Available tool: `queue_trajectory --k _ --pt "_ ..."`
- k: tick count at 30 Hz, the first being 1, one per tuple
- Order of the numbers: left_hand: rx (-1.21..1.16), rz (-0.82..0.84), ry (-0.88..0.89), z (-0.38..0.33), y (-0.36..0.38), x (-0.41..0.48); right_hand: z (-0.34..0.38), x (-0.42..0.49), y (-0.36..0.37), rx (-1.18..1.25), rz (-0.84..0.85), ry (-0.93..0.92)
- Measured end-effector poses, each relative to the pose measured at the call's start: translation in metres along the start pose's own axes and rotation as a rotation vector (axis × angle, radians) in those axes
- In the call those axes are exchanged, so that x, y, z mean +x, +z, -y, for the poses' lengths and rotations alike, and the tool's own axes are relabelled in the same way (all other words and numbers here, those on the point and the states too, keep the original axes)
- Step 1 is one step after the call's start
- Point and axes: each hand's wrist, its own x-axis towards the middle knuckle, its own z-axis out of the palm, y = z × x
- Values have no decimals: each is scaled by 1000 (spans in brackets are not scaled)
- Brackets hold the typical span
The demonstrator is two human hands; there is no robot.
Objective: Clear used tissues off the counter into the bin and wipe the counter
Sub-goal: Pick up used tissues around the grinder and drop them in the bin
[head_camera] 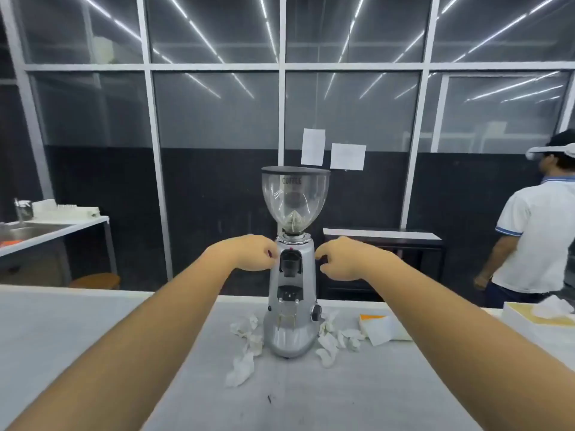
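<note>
A silver coffee grinder (292, 325) with a clear hopper stands on the grey counter (93, 331). My left hand (252, 253) grips its upper body from the left and my right hand (342, 259) from the right. Crumpled white tissues (245, 346) lie at the left of its base. More used tissues (336, 340) are scattered at its right. No bin is in view.
A folded white and orange cloth (381, 328) lies to the right of the tissues. A tissue box (541, 318) sits at the counter's right edge. A person in a white shirt (535, 237) stands beyond the counter at right. A sink bench (46, 231) is at far left.
</note>
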Motion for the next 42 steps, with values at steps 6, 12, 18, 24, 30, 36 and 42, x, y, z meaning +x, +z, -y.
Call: queue_trajectory --k 6,12,18,24,30,36,42 --pt "-42 163 -59 63 134 -21 -42 -9 128 134 213 55" --pt "-52 262 -180 132 240 29 -78 47 262 166 340 157" --pt "-181 208 -255 173 308 56 -88 84 346 64 168 147" --pt "-221 3 -266 179 308 55 -104 88 367 236 -3 151" --pt "-358 -245 -371 155 271 0 -96 57 337 355 -188 69" --pt "-520 -337 -486 117 237 -110 -16 -23 300 597 -260 -94" --pt "-585 -292 -566 107 236 -244 84 -121 285 937 -5 -190"
